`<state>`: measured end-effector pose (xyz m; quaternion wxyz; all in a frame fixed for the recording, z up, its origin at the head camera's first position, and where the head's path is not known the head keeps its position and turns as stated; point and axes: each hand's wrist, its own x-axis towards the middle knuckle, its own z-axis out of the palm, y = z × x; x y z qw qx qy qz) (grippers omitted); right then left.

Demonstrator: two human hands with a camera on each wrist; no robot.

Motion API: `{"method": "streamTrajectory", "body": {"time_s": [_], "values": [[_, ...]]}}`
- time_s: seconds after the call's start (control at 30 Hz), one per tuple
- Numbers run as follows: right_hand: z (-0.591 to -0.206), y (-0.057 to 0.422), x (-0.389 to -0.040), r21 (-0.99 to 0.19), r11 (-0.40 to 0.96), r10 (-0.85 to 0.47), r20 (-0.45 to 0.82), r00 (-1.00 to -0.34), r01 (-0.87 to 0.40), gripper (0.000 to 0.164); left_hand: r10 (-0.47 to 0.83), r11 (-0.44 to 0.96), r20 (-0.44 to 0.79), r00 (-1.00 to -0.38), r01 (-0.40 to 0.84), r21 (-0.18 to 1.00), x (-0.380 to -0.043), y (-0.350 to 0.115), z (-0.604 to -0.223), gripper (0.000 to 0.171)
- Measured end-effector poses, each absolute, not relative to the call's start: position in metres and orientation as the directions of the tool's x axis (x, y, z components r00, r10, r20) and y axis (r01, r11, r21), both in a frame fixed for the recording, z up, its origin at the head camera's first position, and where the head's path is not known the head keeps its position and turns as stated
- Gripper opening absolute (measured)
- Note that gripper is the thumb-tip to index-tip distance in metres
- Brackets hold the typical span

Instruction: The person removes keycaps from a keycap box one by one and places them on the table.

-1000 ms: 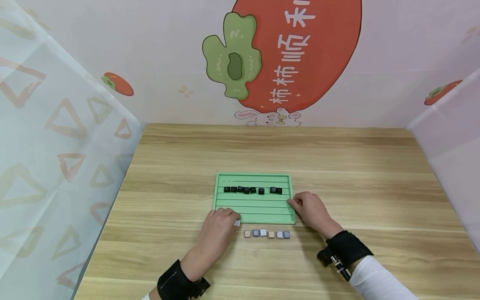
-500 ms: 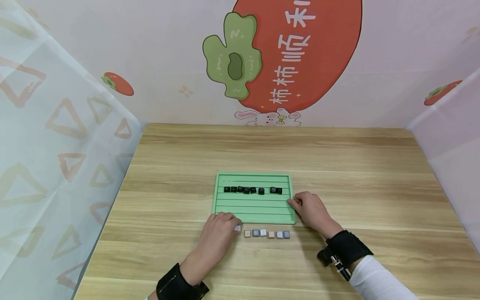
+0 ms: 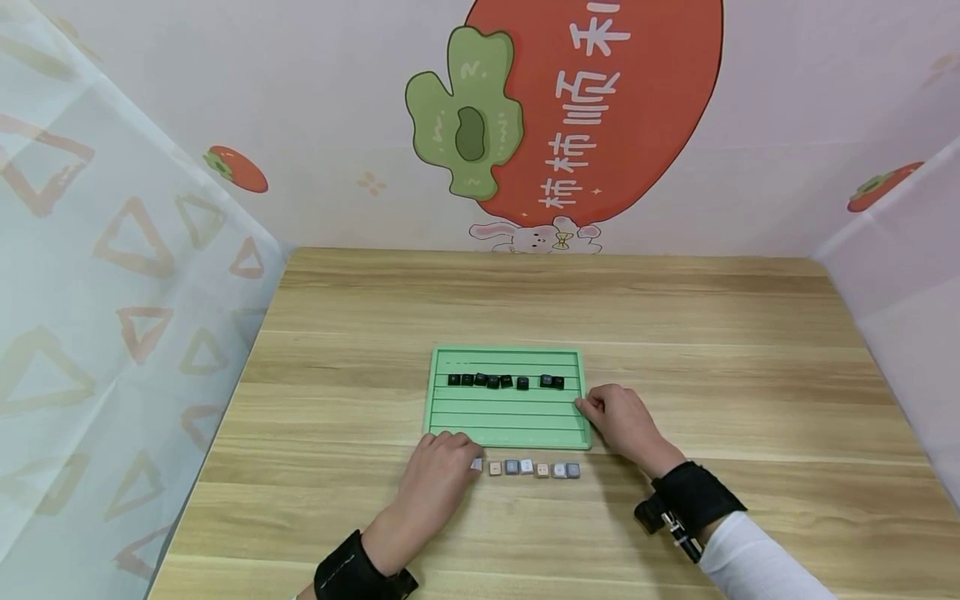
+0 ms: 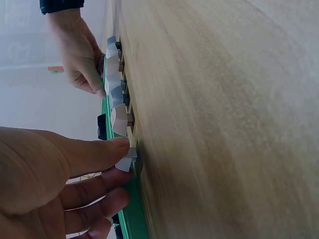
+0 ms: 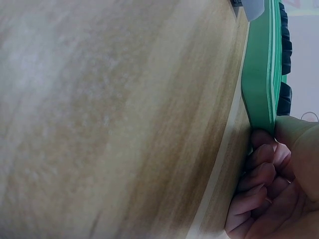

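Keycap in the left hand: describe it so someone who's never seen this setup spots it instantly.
On the wooden table, find the green tray, then the six loose keycaps lined up along its near side. Just past that row's left end is the pale keycap. Unlike those six, it is pinched in the left hand.

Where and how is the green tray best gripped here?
The green tray lies flat with a raised edge to pinch, so probably its right rim, coming from the right, where the right hand grips it; keycaps lined up just outside its near edge crowd the front.
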<state>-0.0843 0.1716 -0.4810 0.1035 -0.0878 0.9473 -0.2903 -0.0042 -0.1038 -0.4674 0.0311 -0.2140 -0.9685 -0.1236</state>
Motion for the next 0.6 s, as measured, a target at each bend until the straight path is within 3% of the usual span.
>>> {"method": "streamTrajectory", "body": {"time_s": [0.6], "values": [[-0.4816,0.1719,-0.0849,-0.568,0.817,-0.225,-0.156,-0.962,-0.099,0.038,0.411,0.879,0.119,-0.904,0.428,0.212,-0.0035,-0.1034,-0.4701,0.017]]}}
